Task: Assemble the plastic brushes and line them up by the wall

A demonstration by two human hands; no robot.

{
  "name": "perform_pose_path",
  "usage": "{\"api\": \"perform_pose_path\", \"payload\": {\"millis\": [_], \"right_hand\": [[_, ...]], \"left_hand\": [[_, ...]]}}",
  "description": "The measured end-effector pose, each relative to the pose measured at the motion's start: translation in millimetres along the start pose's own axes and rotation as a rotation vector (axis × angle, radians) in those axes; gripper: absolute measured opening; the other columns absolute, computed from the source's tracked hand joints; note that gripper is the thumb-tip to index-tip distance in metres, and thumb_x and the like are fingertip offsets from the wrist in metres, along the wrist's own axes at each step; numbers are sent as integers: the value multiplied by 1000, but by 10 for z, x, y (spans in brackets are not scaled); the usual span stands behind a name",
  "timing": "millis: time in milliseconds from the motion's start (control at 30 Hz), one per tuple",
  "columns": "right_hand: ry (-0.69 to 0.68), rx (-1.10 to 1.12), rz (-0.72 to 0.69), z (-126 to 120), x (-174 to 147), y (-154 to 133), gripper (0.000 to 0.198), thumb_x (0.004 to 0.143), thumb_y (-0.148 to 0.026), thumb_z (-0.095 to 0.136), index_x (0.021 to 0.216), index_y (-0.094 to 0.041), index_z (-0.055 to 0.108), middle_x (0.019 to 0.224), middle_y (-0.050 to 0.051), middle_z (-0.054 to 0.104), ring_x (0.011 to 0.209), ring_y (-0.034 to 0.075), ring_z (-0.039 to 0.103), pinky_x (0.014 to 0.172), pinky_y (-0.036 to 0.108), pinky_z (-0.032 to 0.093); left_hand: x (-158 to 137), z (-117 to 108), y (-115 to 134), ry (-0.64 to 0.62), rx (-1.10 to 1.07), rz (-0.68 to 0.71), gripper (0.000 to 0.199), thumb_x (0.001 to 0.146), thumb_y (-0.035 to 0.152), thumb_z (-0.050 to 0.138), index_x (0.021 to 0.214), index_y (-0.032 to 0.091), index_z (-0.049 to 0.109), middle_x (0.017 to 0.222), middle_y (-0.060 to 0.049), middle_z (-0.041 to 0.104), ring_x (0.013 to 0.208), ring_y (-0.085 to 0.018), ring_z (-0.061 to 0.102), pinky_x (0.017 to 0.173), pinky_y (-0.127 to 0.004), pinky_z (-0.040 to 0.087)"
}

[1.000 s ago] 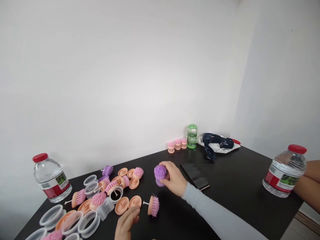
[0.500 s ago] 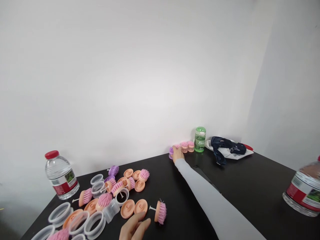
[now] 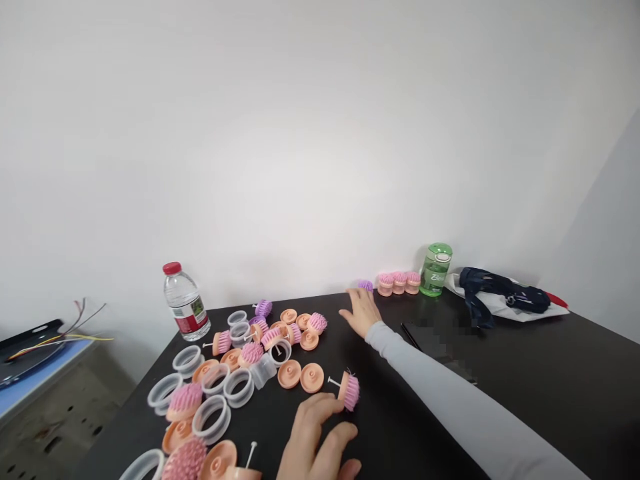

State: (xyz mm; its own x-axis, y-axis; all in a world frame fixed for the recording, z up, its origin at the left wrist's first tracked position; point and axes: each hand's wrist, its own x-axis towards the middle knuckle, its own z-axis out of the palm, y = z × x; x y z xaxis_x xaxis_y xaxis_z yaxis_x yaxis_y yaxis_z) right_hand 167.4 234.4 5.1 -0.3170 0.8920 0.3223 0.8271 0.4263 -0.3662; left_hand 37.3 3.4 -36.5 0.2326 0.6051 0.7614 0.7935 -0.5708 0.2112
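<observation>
My left hand (image 3: pixel 320 440) is at the front of the black table, fingers apart and holding nothing. Close to its fingertips lies a pink-bristled brush head (image 3: pixel 350 391) on its side, its white stem pointing left. Farther back, my right hand (image 3: pixel 364 311) is spread, with nothing seen in it. Just behind that hand is a purple brush (image 3: pixel 365 285), partly hidden by it. Three pink brushes (image 3: pixel 399 283) stand in a row by the wall, to the right of the hand. Two round peach discs (image 3: pixel 312 378) lie left of the pink brush head.
Clear plastic rings (image 3: pixel 211 419), peach discs and loose brush heads (image 3: pixel 186 400) cover the table's left side. A red-capped water bottle (image 3: pixel 186 303) stands behind them. At right are a green container (image 3: pixel 436 269), a dark strap bundle (image 3: pixel 505 292) and a flat dark object (image 3: pixel 440 350).
My right hand has come away from the brush row, drawing back left with its fingers spreading. My left hand has moved nearer the pink brush head. The camera view has turned left.
</observation>
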Motion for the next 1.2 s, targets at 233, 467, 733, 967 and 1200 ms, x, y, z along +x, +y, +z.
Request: {"api": "perform_pose_path", "payload": {"millis": [233, 467, 733, 967, 1200], "right_hand": [[-292, 105, -266, -9, -732, -424, 39, 72, -49, 78, 98, -21, 72, 95, 8, 67, 98, 31, 61, 82, 42, 50], [-350, 219, -266, -50, -1306, -209, 66, 62, -25, 85, 123, -22, 61, 110, 8, 61, 104, 30, 59, 90, 41, 49], [-237, 402, -194, -39, -1452, 16, 53, 74, -10, 62, 124, -21, 53, 120, 9, 57, 113, 26, 59, 101, 41, 44], [-217, 473, -229, -97, -1510, 54, 48, 72, -7, 57, 117, -21, 55, 122, 8, 59, 115, 24, 59, 103, 39, 44], [-216, 490, -234, -48, -1534, 53, 57, 70, -4, 58, 124, -21, 55, 125, 9, 58, 120, 26, 55, 107, 42, 41]], "left_hand": [[153, -236, -32, -28, 115, -61, 19, 84, 11, 60, 98, 23, 63, 106, -8, 65, 102, -25, 63, 86, -38, 55], [308, -711, -208, -22, 163, -376, 12, 87, 29, 60, 98, 23, 62, 99, -7, 65, 95, -26, 63, 81, -41, 53], [66, -1204, -94, -461, 218, -584, 24, 66, 30, 79, 89, 27, 70, 98, -2, 66, 92, -27, 65, 78, -39, 53], [-139, -1026, 59, -639, 579, -570, 30, 71, 6, 68, 94, 24, 72, 99, -9, 68, 91, -31, 64, 78, -43, 50], [94, -685, -38, -565, 422, -464, 45, 81, 4, 56, 121, 23, 61, 110, -8, 70, 100, -26, 64, 85, -39, 51]]}}
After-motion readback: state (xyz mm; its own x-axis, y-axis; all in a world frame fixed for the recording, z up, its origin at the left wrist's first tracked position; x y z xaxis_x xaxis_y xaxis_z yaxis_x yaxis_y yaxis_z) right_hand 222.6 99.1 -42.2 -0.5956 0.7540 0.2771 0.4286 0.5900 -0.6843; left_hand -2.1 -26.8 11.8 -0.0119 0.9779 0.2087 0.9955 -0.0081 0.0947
